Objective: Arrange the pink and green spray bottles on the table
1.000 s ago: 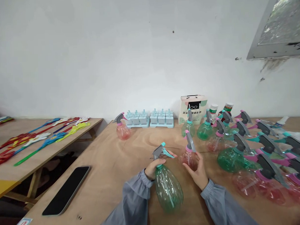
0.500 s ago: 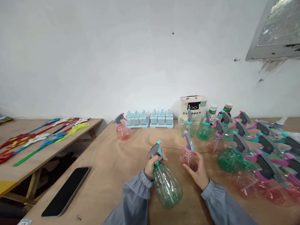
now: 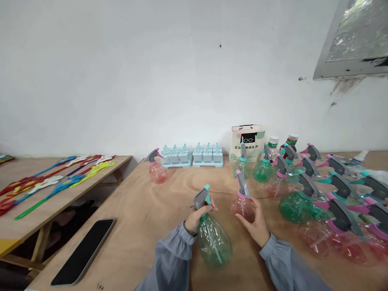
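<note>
Head view: you now have the trigger of the green spray bottle (image 3: 214, 242) drawn in toward its neck, with your left hand (image 3: 196, 219) closed around the neck and fingertips at the trigger. That suggests you are working the sprayer, though no spray shows. The bottle leans, its neck toward your left side and its base toward your right; you cannot tell whether the base touches the table (image 3: 164, 214).

Your right hand (image 3: 255, 225) is half open, cupped at the near right side of a pink spray bottle (image 3: 240, 206), thumb in front; how firmly it grips, you cannot tell.

Compared with the earliest frame, the trigger no longer juts out, and the green bottle sits slightly higher and farther left in view. Your right hand keeps its place, and the bottle cluster (image 3: 299, 207) on your right looks unchanged.
</note>
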`<state>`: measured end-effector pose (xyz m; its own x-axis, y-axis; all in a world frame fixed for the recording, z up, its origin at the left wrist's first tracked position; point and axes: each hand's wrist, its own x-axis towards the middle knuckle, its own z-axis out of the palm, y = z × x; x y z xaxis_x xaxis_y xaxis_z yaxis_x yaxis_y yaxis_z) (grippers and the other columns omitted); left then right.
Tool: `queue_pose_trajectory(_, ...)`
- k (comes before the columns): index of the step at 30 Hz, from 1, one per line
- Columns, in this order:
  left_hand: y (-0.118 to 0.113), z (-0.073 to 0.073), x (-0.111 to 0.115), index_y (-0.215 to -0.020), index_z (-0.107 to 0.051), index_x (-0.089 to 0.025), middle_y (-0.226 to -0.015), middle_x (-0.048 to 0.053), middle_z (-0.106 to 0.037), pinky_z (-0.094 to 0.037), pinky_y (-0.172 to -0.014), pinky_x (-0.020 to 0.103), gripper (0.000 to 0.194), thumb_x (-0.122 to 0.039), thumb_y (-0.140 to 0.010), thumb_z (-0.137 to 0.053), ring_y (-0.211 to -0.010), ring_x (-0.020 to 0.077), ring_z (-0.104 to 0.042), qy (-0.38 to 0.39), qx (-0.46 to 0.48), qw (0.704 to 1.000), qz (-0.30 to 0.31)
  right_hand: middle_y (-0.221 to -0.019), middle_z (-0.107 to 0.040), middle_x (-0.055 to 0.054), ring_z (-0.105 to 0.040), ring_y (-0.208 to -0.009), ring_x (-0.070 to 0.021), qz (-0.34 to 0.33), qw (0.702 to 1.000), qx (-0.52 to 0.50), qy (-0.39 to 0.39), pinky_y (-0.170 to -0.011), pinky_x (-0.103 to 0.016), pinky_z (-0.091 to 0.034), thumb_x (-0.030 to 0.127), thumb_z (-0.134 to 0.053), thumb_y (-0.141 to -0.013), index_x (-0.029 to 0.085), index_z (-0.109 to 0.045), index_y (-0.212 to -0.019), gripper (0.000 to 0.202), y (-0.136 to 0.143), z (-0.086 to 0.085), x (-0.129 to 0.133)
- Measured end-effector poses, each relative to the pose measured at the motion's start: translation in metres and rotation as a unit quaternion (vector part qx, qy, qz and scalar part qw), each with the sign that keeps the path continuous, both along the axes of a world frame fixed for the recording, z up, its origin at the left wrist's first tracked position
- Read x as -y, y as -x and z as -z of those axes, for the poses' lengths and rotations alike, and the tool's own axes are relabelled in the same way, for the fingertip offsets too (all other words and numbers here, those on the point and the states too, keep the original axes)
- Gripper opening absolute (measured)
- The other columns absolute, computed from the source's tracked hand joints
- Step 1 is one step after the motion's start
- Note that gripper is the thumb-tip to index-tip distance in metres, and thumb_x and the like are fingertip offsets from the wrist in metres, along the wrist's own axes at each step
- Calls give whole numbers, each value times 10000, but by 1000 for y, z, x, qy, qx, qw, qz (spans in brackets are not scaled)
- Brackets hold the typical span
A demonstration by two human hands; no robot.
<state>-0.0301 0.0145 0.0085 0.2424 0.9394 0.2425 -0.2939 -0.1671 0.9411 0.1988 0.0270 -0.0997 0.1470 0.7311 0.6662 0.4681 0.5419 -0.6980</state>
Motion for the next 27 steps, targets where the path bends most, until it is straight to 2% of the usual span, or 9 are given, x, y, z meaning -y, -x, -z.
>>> queue_pose_trajectory(3, 12, -8, 3, -940, -681, -180, -962, 81, -726, -473, -928, 403, 335, -406, -699, -739, -932, 250, -669, -36, -62, 997, -1, -1307, -535, -149, -540, -1230, -299, 2, 1000, 8, -9, -1057, -542, -436, 469, -700, -802, 197, -387, -1367, 701, 0, 0, 0)
queue_pose_trajectory(7, 46, -20, 6, -1106, -641, -194, -1237, 117, -656, -490, -988, 488, 453, -488, -764, -687, -1025, 272, -667, -47, -127, 981, -137, -1301, -542, -145, -547, -1229, -301, 11, 1000, 16, -14, -1054, -542, -442, 463, -705, -799, 194, -393, -1363, 699, 0, 0, 0)
queue_pose_trajectory(9, 72, -25, 8, -1051, -661, -192, -1273, 122, -641, -493, -1003, 507, 475, -544, -733, -691, -1098, 296, -643, -43, -182, 959, -215, -1300, -545, -142, -551, -1228, -298, 10, 1000, 13, -14, -1053, -535, -447, 459, -703, -801, 194, -399, -1360, 689, 0, -1, 1)
queue_pose_trajectory(12, 114, -28, 14, -887, -700, -208, -1206, 100, -684, -443, -1081, 487, 425, -593, -707, -687, -1232, 319, -570, -63, -289, 898, -327, -1307, -544, -140, -555, -1226, -293, 7, 1000, 8, -7, -1049, -524, -455, 453, -705, -800, 200, -401, -1357, 684, 1, -2, 1)
queue_pose_trajectory(14, 140, -24, 17, -1021, -684, -216, -1198, 92, -686, -443, -1078, 499, 498, -601, -705, -685, -1210, 316, -587, -85, -326, 862, -379, -1310, -545, -136, -552, -1233, -293, 6, 1000, 9, -3, -1052, -524, -455, 450, -704, -801, 205, -399, -1360, 683, 1, -3, 2)
queue_pose_trajectory(18, 171, -2, 17, -1202, -577, -199, -1222, 121, -656, -493, -998, 507, 667, -629, -700, -667, -1073, 302, -654, -91, -352, 840, -404, -1314, -548, -136, -550, -1241, -294, 5, 1000, 15, -10, -1051, -528, -457, 437, -704, -805, 211, -391, -1372, 685, 0, -3, 2)
queue_pose_trajectory(22, 175, 20, 19, -1152, -585, -198, -1159, 127, -662, -485, -992, 513, 696, -672, -649, -669, -1085, 331, -636, -95, -392, 802, -441, -1326, -539, -138, -548, -1246, -297, 4, 1000, 12, -5, -1057, -535, -452, 438, -696, -812, 214, -386, -1376, 682, 0, -2, 2)
queue_pose_trajectory(24, 176, 26, 22, -1064, -610, -193, -1085, 130, -672, -496, -964, 523, 661, -693, -635, -660, -1065, 354, -634, -92, -416, 780, -457, -1329, -536, -139, -548, -1244, -297, 5, 1000, 15, -2, -1057, -538, -452, 442, -695, -813, 216, -385, -1374, 680, 0, -1, 1)
queue_pose_trajectory(27, 190, 29, 26, -974, -603, -182, -1000, 132, -674, -508, -925, 528, 614, -696, -642, -653, -1021, 369, -642, -73, -443, 774, -446, -1326, -535, -141, -547, -1242, -301, 13, 1000, 21, -8, -1055, -542, -451, 448, -699, -808, 213, -388, -1371, 685, -1, 1, 1)
